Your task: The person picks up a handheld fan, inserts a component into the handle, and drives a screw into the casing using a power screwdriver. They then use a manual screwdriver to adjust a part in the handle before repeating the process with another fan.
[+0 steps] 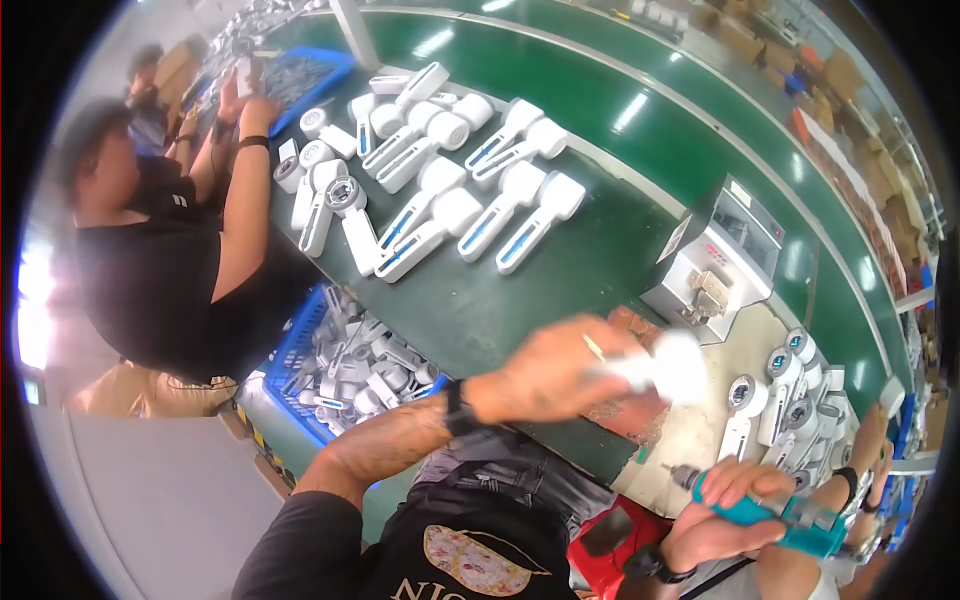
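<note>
The white part [668, 366] held in the left hand [555, 375] could be dropped or knocked against the grey machine [722, 262] just beyond it, since the hand is blurred and the grip looks light, at the fingertips only; the bit of the teal screwdriver [790, 522] could slip off a screw if the two are brought together while the part is unsteady; the finished white pieces [790, 395] standing just right of the part could be toppled by a wide sweep.

The left forearm is raised across the body from the lower left, wrist cocked, fingers closed loosely about the white part, which is held above the reddish mat [632, 405] in front of the grey machine; how tightly it is pinched cannot be told through the blur. The right hand [725, 515] is kept low, nearer the body than the grey machine, fist wrapped fully round the screwdriver's handle, its tip pointed left.
</note>
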Available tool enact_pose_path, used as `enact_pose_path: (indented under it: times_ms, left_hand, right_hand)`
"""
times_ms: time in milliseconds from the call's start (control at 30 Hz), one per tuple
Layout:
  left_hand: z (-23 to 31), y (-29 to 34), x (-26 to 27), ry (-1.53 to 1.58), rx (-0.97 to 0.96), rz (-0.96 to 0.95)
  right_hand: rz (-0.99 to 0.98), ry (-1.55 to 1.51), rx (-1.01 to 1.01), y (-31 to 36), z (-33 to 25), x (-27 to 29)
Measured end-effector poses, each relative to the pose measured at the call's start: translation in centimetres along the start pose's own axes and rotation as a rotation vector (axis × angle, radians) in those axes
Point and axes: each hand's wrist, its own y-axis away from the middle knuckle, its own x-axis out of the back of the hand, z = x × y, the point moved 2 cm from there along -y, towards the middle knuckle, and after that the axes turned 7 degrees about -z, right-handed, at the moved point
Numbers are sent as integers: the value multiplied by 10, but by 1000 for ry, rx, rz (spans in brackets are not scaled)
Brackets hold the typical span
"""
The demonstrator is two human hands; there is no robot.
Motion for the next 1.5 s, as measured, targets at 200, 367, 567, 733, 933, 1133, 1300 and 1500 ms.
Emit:
enact_pose_path:
  times_ms: [200,367,567,733,933,1133,1300,1500]
  left_hand:
    - [-123,26,141,565,349,979]
    - [-142,-2,187,-181,376,867]
    - [25,-98,6,-46,65,134]
    - [47,-108,-155,-162,-386,-319]
    - [58,-105,-197,-248,-289,-369]
    - [53,-85,-119,-235,-172,-356]
    - [39,-69,-63,-338,-129,-125]
    - [4,-46,-58,-181,-61,-145]
  right_hand:
    - [-48,118,-58,33,5,25]
    - [14,264,-162,39,7,50]
    - [-87,142,-230,43,-5,49]
    - [-144,173,-243,52,-18,57]
    - [-134,181,-236,57,-24,67]
    - [-90,234,-242,42,-17,61]
    - [-34,238,-228,25,6,52]
    - [-67,75,-216,4,18,27]
